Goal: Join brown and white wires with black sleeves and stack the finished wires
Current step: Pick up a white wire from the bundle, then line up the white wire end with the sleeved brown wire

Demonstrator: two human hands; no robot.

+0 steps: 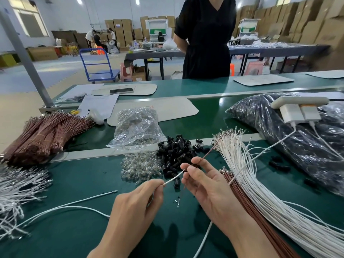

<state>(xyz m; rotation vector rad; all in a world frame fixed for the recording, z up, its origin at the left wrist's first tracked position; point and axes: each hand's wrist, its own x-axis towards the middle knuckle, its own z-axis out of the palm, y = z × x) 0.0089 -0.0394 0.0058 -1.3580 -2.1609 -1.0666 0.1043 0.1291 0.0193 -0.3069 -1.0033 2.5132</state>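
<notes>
Joining step: thin white insulated wire [173, 178] fed toward the right fingertips, mid-bench.

Left hand [137, 207] pinches the white wire just behind its tip, probably to keep it stiff for insertion. Right hand [206, 185] pinches a thin brown wire [212, 148] running up-right; the white tip meets those fingers. Any black sleeve there is hidden, so seating cannot be judged. Loose pile of small black plastic sleeves [175, 151] lies just behind, within reach; fanned bundle of white wires [260, 179] to the right, cut off by the frame.

phone [121, 90] on grey mat, blue cart [99, 66], cardboard boxes [305, 27], person in black dress [205, 40]
</notes>
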